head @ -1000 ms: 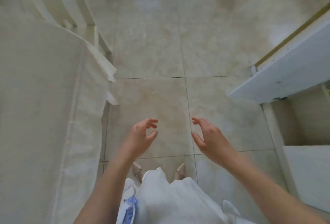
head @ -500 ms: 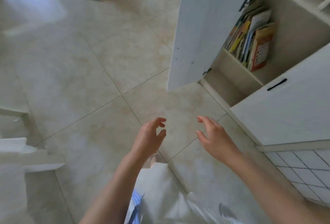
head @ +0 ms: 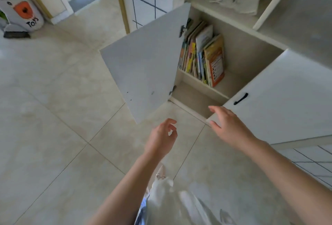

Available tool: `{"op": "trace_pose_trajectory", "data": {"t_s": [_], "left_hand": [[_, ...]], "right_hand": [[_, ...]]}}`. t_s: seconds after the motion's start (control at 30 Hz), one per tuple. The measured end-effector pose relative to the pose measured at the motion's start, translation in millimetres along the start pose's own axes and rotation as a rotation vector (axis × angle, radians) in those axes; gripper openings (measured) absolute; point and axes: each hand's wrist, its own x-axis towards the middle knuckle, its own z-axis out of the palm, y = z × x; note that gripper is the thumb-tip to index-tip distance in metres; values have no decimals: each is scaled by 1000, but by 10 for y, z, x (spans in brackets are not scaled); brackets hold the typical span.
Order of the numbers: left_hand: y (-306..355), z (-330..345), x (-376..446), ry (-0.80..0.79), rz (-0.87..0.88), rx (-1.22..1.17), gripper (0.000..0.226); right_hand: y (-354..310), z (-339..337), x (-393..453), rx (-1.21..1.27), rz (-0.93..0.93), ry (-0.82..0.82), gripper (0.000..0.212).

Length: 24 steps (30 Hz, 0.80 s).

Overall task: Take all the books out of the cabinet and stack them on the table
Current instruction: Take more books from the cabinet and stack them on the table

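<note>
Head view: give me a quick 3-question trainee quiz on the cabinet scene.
1. True or false: the left hand holds a book.
2. Where do the books stand? A) floor B) upper shelf of the open cabinet C) table
3. Fill in: the right hand is near the edge of the ___ right-hand door.

Key: 1 false; 2 B; 3 closed.
</note>
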Motion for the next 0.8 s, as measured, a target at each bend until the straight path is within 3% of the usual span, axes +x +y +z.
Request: {"op": "trace_pose_trajectory", "data": {"t_s": [0.4,0.57,0.8], "left_hand": [[720,556,1844,-165,-2,-100,36],[731,943,2499,-144,-32,-134,34],[526,1447,3262,-91,-107,-212,41]], "right_hand": [[794,-713,1734,-255,-77,-13,65],[1212,-634,2520,-320,-186,35,64],[1692,-356,3542,-389,-159,107,88]]}}
